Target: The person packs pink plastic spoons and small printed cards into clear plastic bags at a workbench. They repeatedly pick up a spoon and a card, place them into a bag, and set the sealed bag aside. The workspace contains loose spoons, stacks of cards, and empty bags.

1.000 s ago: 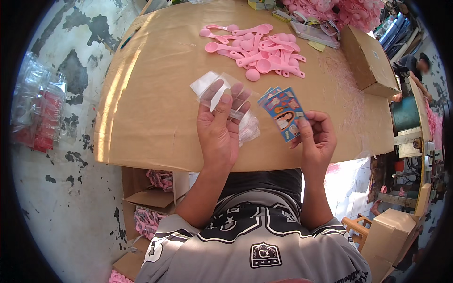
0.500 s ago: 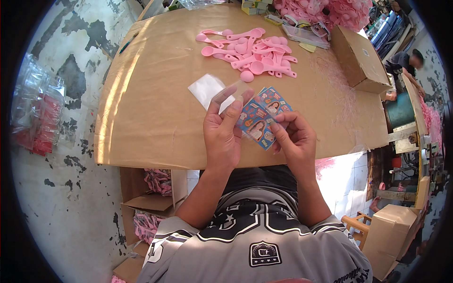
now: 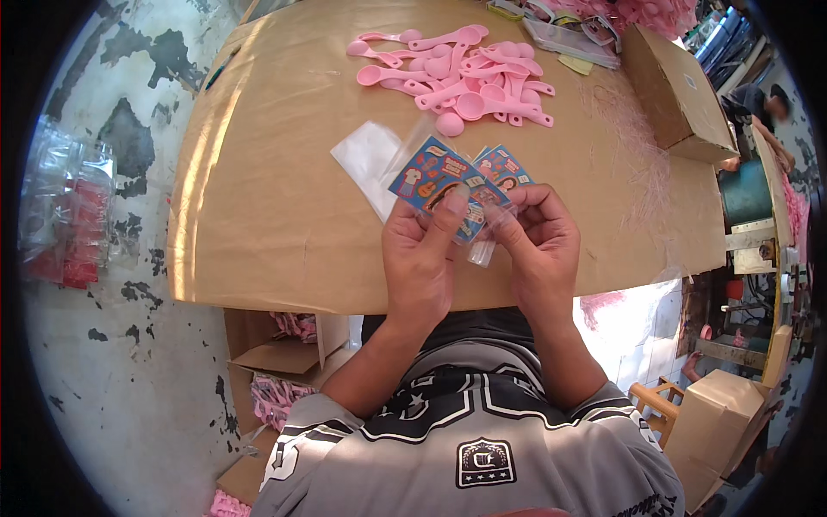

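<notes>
My left hand [image 3: 422,250] is closed, its thumb pressed on a blue printed card [image 3: 419,179] with a clear plastic sleeve [image 3: 405,153] about it. Closed too, my right hand [image 3: 543,237] grips a few more blue cards [image 3: 506,169] fanned behind the first one, and its thumb meets the lower edge of the front card. A folded end of clear film [image 3: 481,252] hangs below between the hands. Beyond my left fingers, a stack of white translucent bags [image 3: 362,159] lies on the brown table [image 3: 276,198]. Farther off is a heap of pink plastic measuring spoons [image 3: 482,82].
A cardboard box [image 3: 676,90] stands at the table's right edge beside pink shreds [image 3: 633,164]. A clear plastic tray [image 3: 568,43] sits far right. A pen [image 3: 222,69] lies far left. Another person [image 3: 762,112] is at the right. Open boxes stand below the table's left side.
The front card has moved from the right hand's side into my left hand, within the clear sleeve. My hands have come closer together. The view has shifted slightly.
</notes>
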The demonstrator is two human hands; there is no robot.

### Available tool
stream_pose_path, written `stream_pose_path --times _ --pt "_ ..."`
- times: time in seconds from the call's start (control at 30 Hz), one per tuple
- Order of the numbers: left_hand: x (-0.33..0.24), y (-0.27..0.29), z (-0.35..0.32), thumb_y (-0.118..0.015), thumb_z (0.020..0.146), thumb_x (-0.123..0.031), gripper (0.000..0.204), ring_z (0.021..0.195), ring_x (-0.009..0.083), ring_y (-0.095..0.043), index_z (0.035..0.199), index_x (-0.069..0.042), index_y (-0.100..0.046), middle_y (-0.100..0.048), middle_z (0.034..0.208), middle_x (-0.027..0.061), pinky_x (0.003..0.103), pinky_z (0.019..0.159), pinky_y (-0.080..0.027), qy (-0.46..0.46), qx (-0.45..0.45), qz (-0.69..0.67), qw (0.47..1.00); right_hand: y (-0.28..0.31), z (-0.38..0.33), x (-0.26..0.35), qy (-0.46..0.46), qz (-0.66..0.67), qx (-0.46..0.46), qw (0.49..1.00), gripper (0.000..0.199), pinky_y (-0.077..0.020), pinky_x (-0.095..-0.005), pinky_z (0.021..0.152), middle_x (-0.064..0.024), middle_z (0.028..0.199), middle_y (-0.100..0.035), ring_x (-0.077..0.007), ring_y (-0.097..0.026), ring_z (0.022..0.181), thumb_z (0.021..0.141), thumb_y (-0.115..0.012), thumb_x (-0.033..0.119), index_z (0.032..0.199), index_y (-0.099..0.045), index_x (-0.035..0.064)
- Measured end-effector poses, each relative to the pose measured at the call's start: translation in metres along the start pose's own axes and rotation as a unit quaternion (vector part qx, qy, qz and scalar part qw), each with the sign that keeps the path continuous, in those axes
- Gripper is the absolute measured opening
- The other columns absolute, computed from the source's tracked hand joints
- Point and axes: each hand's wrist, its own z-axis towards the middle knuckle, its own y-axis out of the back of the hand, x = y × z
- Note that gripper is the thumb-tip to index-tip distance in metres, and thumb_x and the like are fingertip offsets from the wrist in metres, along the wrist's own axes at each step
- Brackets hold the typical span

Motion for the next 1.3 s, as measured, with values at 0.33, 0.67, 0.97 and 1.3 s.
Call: stream_pose_path --times 0.33,0.67,0.97,1.3 --pt "-0.027 -0.013 -0.001 -0.058 0.107 0.0 0.063 0.149 0.0307 -0.055 0.167 -0.007 -0.039 -0.052 0.162 0.0263 0.047 0.119 -0.051 -0.01 0.039 -0.039 0.998 -0.005 0.001 0.002 -0.05 -0.021 0.055 0.997 0.025 -0.0584 -0.0265 0.076 -0.0086 0.111 -0.076 -0.0105 -0.072 0.092 0.106 -0.075 0.013 0.124 -0.069 -0.0027" --pt "-0.044 -0.001 0.011 -0.051 0.106 0.0 0.07 0.131 0.034 -0.068 0.171 -0.018 -0.031 -0.067 0.141 0.0252 0.051 0.116 -0.056 -0.034 0.086 -0.221 0.971 -0.032 -0.008 0.002 -0.05 -0.035 0.047 0.997 0.018 -0.0549 -0.0247 0.064 -0.008 0.096 -0.074 -0.009 -0.068 0.076 0.104 -0.075 0.009 0.115 -0.065 -0.0018" --pt "-0.039 0.005 0.012 -0.053 0.105 0.0 0.075 0.111 0.0247 -0.073 0.173 -0.015 -0.024 -0.07 0.121 0.0146 0.049 0.097 -0.063 -0.014 0.102 -0.288 0.952 -0.032 0.002 -0.021 -0.026 -0.065 0.047 0.996 0.027 -0.0549 -0.0247 0.066 -0.0028 0.104 -0.064 -0.0072 -0.065 0.084 0.1 -0.08 0.005 0.115 -0.056 0.0036" --pt "-0.043 0.023 0.025 -0.066 0.112 -0.027 0.043 0.091 0.0122 -0.064 0.149 -0.01 -0.055 -0.064 0.103 0.0017 0.034 0.086 -0.06 -0.004 -0.058 -0.213 0.975 -0.015 0.023 0.023 0.36 -0.448 0.203 0.793 0.044 -0.0569 -0.0336 0.079 -0.0071 0.113 -0.071 -0.0266 -0.067 0.1 0.079 -0.087 -0.004 0.119 -0.078 0.0116"
